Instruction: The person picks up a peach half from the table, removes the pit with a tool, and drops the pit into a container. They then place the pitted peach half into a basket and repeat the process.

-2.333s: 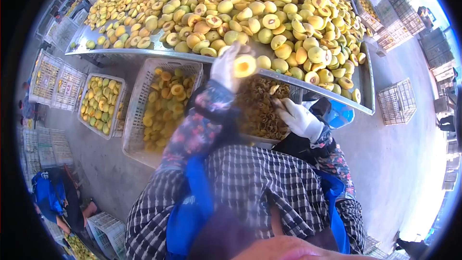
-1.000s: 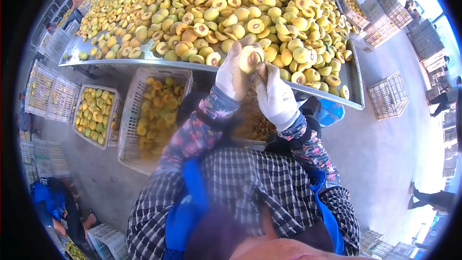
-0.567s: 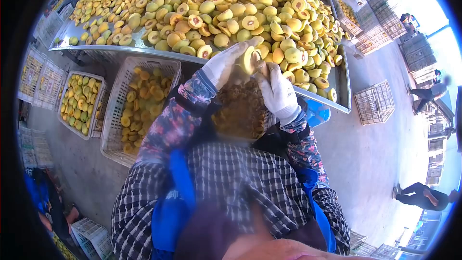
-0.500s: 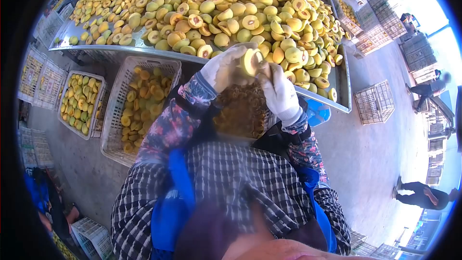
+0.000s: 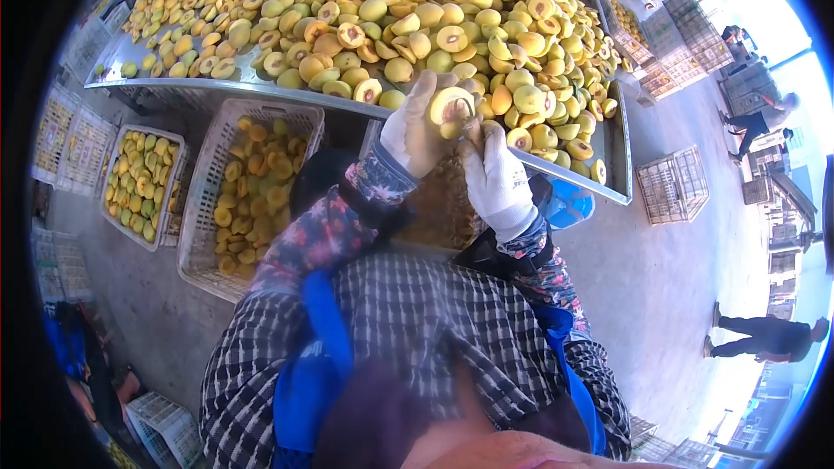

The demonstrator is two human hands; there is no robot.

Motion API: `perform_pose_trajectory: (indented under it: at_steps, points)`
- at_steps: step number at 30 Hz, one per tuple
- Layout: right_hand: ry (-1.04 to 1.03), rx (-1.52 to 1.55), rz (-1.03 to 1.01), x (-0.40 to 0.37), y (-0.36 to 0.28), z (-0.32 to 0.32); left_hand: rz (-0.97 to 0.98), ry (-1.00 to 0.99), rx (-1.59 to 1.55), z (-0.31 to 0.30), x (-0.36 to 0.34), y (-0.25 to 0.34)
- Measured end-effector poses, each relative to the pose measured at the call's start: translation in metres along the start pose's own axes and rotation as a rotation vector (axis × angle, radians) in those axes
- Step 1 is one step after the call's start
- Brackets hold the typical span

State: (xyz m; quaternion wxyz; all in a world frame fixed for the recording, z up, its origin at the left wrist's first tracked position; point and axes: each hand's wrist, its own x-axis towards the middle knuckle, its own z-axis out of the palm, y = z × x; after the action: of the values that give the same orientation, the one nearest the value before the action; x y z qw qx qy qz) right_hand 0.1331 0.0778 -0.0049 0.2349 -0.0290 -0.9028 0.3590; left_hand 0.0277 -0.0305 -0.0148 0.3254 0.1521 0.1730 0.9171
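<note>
Both hands wear white gloves and meet at the front edge of a metal table (image 5: 295, 95) heaped with halved yellow-green fruit (image 5: 417, 17). My left hand (image 5: 419, 126) is closed around a fruit half (image 5: 452, 111), its cut face and brown centre turned up. My right hand (image 5: 497, 169) has its fingers pinched at the right side of that half, on a small tool too blurred to make out. Below the hands, a container (image 5: 439, 208) with brownish pieces is partly hidden by my forearms.
Left of my arms stand a large crate (image 5: 193, 208) of fruit halves and a smaller crate (image 5: 122, 220) of fruit. A blue container (image 5: 571, 204) sits under the table's right end. Farther right are an empty crate (image 5: 673, 184), stacked crates (image 5: 686, 43) and people (image 5: 760, 337) walking.
Both hands have shifted slightly, and the fruit half's cut face is turned more toward the camera. The people at the right have moved.
</note>
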Motion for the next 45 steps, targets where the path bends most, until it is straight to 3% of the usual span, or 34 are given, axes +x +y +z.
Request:
perform_pose_trajectory:
  at_steps: [4, 11, 14, 17, 19, 35, 44, 45]
  points:
    - [0.059, -0.001, -0.067, -0.001, -0.002, 0.011, 0.108, 0.092, 0.34, -0.001, 0.001, -0.005]
    - [-0.101, -0.21, -0.129, -0.007, 0.01, 0.006, 0.149, 0.274, 0.313, 0.008, 0.001, -0.011]
    - [-0.086, -0.225, -0.109, -0.009, 0.015, 0.006, 0.124, 0.282, 0.315, 0.01, -0.003, -0.012]
    - [0.129, -0.068, -0.214, -0.018, 0.036, 0.028, 0.163, 0.292, 0.274, 0.006, 0.0, -0.021]
    - [0.064, -0.086, -0.167, -0.013, 0.025, 0.02, 0.168, 0.326, 0.232, 0.006, 0.001, -0.024]
    - [0.15, 0.154, -0.019, -0.014, -0.001, 0.029, 0.296, 0.219, 0.18, 0.014, -0.005, -0.025]
    - [0.059, 0.042, -0.087, -0.018, 0.009, 0.03, 0.289, 0.247, 0.21, 0.008, -0.008, -0.023]
    - [0.133, -0.027, -0.189, -0.018, 0.014, 0.033, 0.279, 0.252, 0.257, 0.006, -0.007, -0.023]
